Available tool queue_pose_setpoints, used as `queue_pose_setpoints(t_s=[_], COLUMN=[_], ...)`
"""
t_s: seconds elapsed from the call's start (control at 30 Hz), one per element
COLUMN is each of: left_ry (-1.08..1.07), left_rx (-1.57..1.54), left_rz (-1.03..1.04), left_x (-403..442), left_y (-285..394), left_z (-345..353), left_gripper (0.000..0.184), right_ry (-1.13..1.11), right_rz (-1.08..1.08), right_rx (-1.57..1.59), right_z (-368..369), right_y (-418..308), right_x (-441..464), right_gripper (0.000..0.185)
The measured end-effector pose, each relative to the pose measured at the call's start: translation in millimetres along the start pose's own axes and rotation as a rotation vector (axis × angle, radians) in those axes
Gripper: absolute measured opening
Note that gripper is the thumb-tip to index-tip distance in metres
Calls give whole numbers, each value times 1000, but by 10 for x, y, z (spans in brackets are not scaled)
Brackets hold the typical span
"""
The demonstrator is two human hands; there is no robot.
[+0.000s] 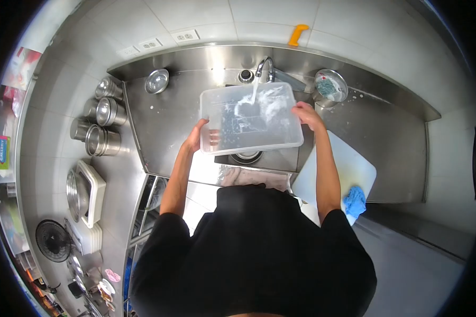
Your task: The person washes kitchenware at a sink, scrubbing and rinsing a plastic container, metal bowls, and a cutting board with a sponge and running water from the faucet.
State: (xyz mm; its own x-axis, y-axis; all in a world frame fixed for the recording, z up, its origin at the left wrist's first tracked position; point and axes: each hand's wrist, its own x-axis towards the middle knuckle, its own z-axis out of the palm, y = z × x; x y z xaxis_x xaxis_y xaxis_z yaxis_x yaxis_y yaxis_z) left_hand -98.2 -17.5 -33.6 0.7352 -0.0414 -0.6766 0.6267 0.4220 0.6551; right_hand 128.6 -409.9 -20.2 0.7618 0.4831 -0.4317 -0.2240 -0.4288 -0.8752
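The left hand's [197, 136] grip clasps the 8 o'clock side of a plastic tub [227, 124], its fingers showing only as blurs through the wall; the right hand's [308, 115] grip holds the 3 o'clock edge, fingertips partly hidden. Rectangular, translucent and streaked with white froth or splash, the tub hides much of the sink [285, 160] below, under water from the tap [269, 64] at 12 o'clock. Both forearms [328, 169] reach forward, spread apart. A steel pot [322, 99] stands at 2 o'clock on the surface [383, 124].
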Motion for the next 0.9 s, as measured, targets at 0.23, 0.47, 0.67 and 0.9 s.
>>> queue_pose_setpoints(t_s=[0.23, 0.47, 0.67, 0.9], left_ry=[-47, 214, -15, 276], left_rx=[71, 851, 185, 150], left_rz=[303, 280, 361, 655], left_x=[1262, 1838, 1454, 1249], left_y=[-433, 49, 388, -75], left_z=[491, 1221, 782, 147], left_gripper=[40, 31, 35, 41], right_ry=[330, 676, 775, 542], right_rz=[-341, -316, -187, -255], right_rx=[163, 148, -29, -495], right_z=[-117, -105, -203, 434], right_y=[-612, -572, 242, 683], right_x=[-1125, -1481, -1025, -122], right_gripper=[18, 18, 15, 55])
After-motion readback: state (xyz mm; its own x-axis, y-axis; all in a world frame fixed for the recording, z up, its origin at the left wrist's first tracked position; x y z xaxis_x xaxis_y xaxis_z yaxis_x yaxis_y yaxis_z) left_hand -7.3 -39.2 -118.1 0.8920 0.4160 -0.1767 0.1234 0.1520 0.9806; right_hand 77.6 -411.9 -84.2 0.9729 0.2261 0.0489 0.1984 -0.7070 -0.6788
